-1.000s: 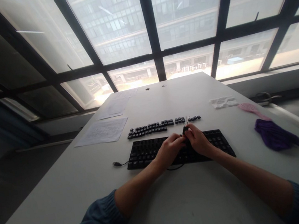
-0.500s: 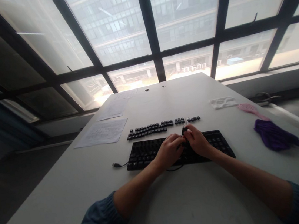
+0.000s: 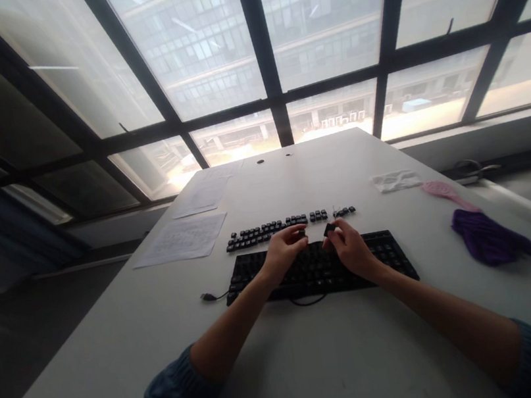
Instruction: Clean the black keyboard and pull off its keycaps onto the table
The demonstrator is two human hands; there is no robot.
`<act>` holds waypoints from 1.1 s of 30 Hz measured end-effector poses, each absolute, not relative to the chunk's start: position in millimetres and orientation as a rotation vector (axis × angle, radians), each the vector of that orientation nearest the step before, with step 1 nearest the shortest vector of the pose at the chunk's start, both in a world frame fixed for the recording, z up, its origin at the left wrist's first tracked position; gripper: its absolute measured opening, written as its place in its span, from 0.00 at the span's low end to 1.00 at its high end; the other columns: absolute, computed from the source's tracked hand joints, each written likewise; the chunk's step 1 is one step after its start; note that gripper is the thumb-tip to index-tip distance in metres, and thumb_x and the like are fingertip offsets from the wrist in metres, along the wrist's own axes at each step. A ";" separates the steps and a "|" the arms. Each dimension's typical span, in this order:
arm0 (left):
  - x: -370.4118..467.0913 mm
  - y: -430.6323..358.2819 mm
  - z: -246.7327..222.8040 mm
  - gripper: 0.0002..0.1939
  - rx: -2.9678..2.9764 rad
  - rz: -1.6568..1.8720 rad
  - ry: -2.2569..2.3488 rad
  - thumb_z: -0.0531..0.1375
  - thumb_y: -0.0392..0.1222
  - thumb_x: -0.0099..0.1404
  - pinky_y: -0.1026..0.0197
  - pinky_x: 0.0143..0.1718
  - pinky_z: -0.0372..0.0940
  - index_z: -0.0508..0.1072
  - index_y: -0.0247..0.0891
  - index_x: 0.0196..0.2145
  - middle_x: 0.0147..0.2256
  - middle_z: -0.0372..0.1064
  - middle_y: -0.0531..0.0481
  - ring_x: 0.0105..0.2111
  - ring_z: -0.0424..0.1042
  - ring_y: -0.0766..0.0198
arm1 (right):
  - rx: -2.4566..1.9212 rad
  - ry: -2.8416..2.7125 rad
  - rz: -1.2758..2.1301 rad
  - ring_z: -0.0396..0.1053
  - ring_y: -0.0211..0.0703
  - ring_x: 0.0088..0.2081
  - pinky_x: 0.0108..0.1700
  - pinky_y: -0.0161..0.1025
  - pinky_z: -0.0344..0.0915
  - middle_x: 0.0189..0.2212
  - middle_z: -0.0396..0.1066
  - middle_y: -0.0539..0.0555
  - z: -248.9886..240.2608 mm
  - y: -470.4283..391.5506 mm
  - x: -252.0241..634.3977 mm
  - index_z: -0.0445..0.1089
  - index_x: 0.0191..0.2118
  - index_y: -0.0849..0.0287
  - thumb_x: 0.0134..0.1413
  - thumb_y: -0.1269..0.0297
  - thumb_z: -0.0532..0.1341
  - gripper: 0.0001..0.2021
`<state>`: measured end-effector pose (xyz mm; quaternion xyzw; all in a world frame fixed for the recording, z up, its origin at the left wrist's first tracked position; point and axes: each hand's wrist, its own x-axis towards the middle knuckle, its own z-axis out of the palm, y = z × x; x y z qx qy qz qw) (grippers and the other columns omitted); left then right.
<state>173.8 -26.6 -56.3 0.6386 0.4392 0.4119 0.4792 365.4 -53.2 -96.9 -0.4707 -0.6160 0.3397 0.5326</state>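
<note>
A black keyboard [image 3: 303,284] lies before me, with many bare key positions in its upper rows. Pinched between the thumb and forefinger of my left hand [image 3: 281,253] is a small black keycap [image 3: 302,233], held above the keyboard's back edge. My right hand [image 3: 351,249] is closed round what looks like a keycap puller [image 3: 330,229], a black block with thin wires [image 3: 336,210] rising behind it. Both hands are apart from each other. Behind the keyboard, loose black keycaps [image 3: 251,236] stand in rows on the white table [image 3: 289,355].
Sheets of paper [image 3: 182,239] lie at the left. On the right are a white cloth [image 3: 396,181], a pink item [image 3: 447,193] and a purple cloth-like item [image 3: 490,235]. A USB plug [image 3: 207,297] lies left of the keyboard. Windows [image 3: 318,18] rise beyond the table.
My hands were together over the keyboard and have drawn apart. The left hand has moved left and up, a keycap now showing in its fingers; the right hand has barely shifted.
</note>
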 end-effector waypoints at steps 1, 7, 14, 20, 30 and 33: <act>169.9 -22.7 -53.5 0.22 1.505 0.995 1.078 0.68 0.42 0.56 0.61 0.40 0.69 0.76 0.33 0.48 0.37 0.77 0.45 0.36 0.75 0.62 | -1.124 -1.462 0.812 0.74 0.44 0.29 0.36 0.40 0.68 0.27 0.75 0.51 -97.7 -52.8 365.5 0.60 0.42 0.54 0.64 0.57 0.53 0.07; 158.4 6.5 -33.7 0.19 1.599 1.157 1.152 0.66 0.52 0.58 0.57 0.39 0.73 0.74 0.32 0.38 0.34 0.78 0.43 0.32 0.77 0.61 | -1.124 -1.467 0.829 0.74 0.44 0.29 0.34 0.38 0.67 0.27 0.75 0.50 -98.6 -51.7 365.8 0.61 0.41 0.54 0.64 0.57 0.53 0.07; 168.4 35.9 -35.3 0.20 1.641 0.945 1.122 0.69 0.50 0.54 0.56 0.41 0.73 0.77 0.34 0.39 0.36 0.79 0.44 0.34 0.78 0.59 | -1.112 -1.429 0.852 0.74 0.44 0.28 0.33 0.38 0.67 0.26 0.75 0.51 -100.0 -50.4 365.8 0.62 0.40 0.54 0.63 0.56 0.55 0.07; 168.6 36.8 -36.5 0.16 1.968 0.912 1.245 0.68 0.44 0.56 0.57 0.42 0.71 0.78 0.34 0.42 0.37 0.79 0.44 0.37 0.77 0.58 | -1.110 -1.448 0.841 0.74 0.44 0.29 0.34 0.38 0.67 0.26 0.75 0.50 -98.3 -51.1 364.9 0.63 0.39 0.54 0.63 0.58 0.54 0.07; 171.1 45.2 -49.1 0.07 2.627 0.754 1.437 0.67 0.45 0.60 0.50 0.53 0.61 0.82 0.46 0.37 0.44 0.70 0.46 0.47 0.66 0.53 | -1.102 -1.464 0.829 0.74 0.44 0.29 0.34 0.38 0.66 0.26 0.74 0.50 -97.3 -52.1 365.7 0.63 0.39 0.54 0.63 0.58 0.54 0.06; 171.3 53.4 -54.1 0.09 2.499 0.567 1.690 0.69 0.49 0.57 0.45 0.52 0.60 0.83 0.52 0.37 0.47 0.65 0.46 0.50 0.61 0.47 | -1.104 -1.463 0.836 0.74 0.44 0.30 0.34 0.38 0.66 0.26 0.74 0.50 -97.0 -52.3 365.6 0.64 0.39 0.54 0.64 0.59 0.54 0.06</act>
